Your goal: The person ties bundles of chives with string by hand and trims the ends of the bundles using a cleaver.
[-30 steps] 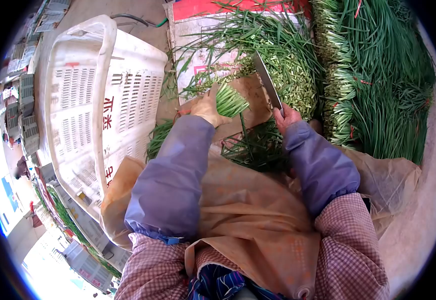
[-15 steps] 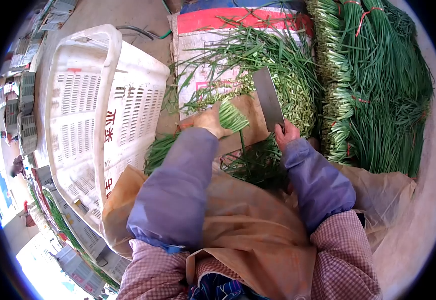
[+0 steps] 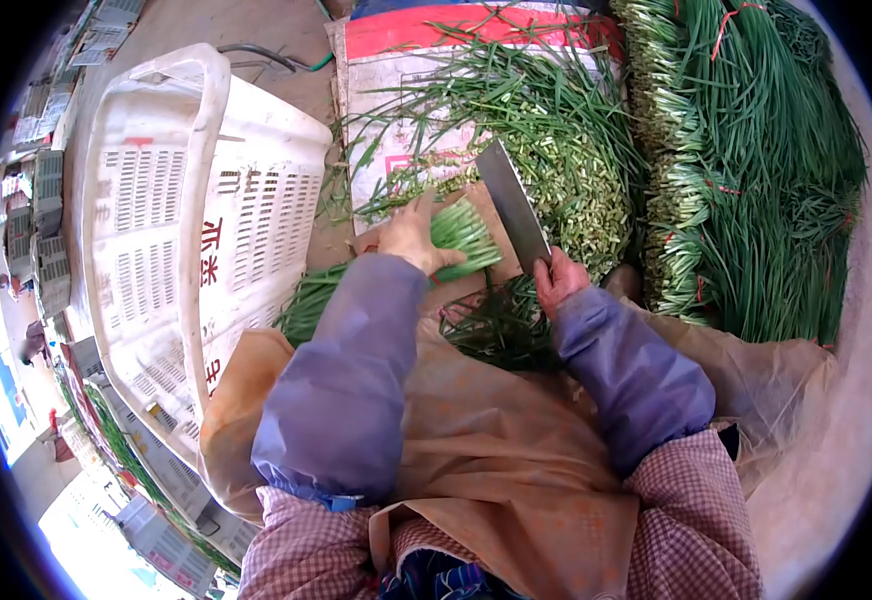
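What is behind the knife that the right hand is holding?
Left of the knife shows a brown board; right of it, cut stalk pieces. What lies directly behind its blade is covered and cannot be seen.

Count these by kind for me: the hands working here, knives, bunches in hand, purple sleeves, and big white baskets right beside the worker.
Hands (left hand, right hand): 2
Knife: 1
Green bunch: 1
Purple sleeves: 2
White basket: 1
Total: 7
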Demonstrator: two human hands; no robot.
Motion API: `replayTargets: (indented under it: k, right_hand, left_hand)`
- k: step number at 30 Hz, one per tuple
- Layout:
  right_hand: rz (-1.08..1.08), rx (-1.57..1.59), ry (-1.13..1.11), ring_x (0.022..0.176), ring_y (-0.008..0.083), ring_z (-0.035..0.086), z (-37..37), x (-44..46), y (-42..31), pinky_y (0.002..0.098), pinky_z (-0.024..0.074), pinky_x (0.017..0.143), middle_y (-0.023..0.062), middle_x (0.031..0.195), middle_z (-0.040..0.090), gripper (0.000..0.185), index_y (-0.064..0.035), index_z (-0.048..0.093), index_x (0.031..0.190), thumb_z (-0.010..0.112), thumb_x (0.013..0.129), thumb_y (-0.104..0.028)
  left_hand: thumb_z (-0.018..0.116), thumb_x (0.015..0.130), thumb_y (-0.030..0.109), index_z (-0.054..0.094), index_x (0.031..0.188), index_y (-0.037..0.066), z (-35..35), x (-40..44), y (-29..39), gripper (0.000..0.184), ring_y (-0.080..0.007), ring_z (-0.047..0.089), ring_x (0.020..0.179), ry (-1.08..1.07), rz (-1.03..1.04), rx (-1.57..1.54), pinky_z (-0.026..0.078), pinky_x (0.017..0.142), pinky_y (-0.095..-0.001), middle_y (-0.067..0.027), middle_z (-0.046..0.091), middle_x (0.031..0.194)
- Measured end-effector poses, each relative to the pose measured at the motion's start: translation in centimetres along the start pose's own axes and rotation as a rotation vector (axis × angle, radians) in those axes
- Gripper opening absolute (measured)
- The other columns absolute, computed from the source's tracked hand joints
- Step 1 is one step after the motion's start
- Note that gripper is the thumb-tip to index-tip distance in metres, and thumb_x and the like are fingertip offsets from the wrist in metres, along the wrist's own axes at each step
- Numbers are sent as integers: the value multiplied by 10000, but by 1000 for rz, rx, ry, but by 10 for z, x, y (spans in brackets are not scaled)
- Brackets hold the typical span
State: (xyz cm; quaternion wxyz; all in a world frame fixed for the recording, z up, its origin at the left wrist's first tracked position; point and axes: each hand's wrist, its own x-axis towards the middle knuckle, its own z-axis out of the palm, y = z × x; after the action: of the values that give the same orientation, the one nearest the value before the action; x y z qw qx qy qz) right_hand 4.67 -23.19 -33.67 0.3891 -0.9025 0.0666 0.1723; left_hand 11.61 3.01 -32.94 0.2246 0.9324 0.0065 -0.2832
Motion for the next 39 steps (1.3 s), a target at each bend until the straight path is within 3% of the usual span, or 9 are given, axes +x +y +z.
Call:
replayTargets:
  k: [5, 6, 9, 25, 26, 29, 30, 35, 39]
  right_hand:
    - [3, 9, -50, 686, 432, 635, -11, -14, -30, 506, 505, 638, 235, 763, 638, 249, -107, 600, 1141, 550, 941, -246]
    - [-119, 31, 29, 620, 422, 607, -11, -17, -34, 466, 456, 542, 224, 679, 578, 141, -20, 559, 932, 579, 937, -159]
    - [-63, 38, -20, 624, 425, 608, -13, -25, -38, 470, 455, 541, 230, 687, 576, 134, -26, 559, 934, 577, 938, -158]
    - [-6, -198, -58, 675, 434, 634, 14, 3, -15, 514, 502, 595, 241, 724, 631, 190, -50, 625, 850, 635, 895, -234]
    - [-43, -283, 53, 654, 429, 626, 41, 7, 6, 527, 483, 566, 234, 702, 623, 218, -58, 618, 783, 641, 892, -246]
    - [-70, -122, -249, 562, 405, 570, 87, 25, 53, 514, 452, 506, 208, 640, 578, 264, -65, 620, 754, 609, 920, -271]
    - [-295, -287, -75, 595, 362, 642, 128, 19, 94, 515, 507, 515, 151, 690, 644, 236, -105, 641, 787, 571, 913, -292]
    - [30, -190, -86, 763, 468, 642, 62, 15, 6, 573, 503, 665, 248, 829, 652, 244, -78, 612, 992, 594, 916, -309]
    - [-10, -171, -14, 786, 465, 649, 62, 16, 2, 564, 508, 681, 246, 839, 656, 232, -60, 616, 969, 615, 899, -281]
  left_hand:
    - [926, 513, 485, 211, 1554, 163, 17, -34, 40, 1303, -364, 343, 1396, 126, 52, 264, 272, 1120, -572, -143, 350, 1520]
    - [923, 486, 516, 204, 1553, 165, 24, -33, 39, 1333, -390, 354, 1377, 153, 40, 311, 285, 1100, -585, -137, 359, 1506]
    - [920, 488, 505, 212, 1545, 157, 31, -19, 34, 1319, -369, 391, 1353, 120, -37, 342, 306, 1085, -565, -135, 387, 1477]
    - [856, 557, 400, 488, 1216, 69, 39, -3, 23, 825, -363, 521, 1182, 141, 17, 224, 456, 924, -516, -163, 550, 1225]
    - [860, 546, 416, 483, 1235, 68, 41, 0, 22, 859, -355, 523, 1181, 110, -4, 295, 466, 901, -519, -168, 544, 1229]
    - [845, 515, 487, 430, 1334, 23, 30, -5, 35, 1029, -452, 413, 1314, 10, -59, 356, 354, 1044, -595, -270, 469, 1350]
    - [849, 494, 486, 449, 1304, 35, 40, -6, 34, 1010, -421, 454, 1274, 134, -64, 469, 376, 1028, -567, -238, 496, 1318]
    - [851, 561, 442, 458, 1284, 108, 30, -11, 31, 888, -390, 509, 1211, 19, -51, 235, 439, 966, -518, -201, 526, 1261]
    - [861, 589, 474, 323, 1470, 119, 10, -25, 34, 1091, -394, 445, 1320, -46, 9, 230, 357, 1067, -525, -207, 448, 1422]
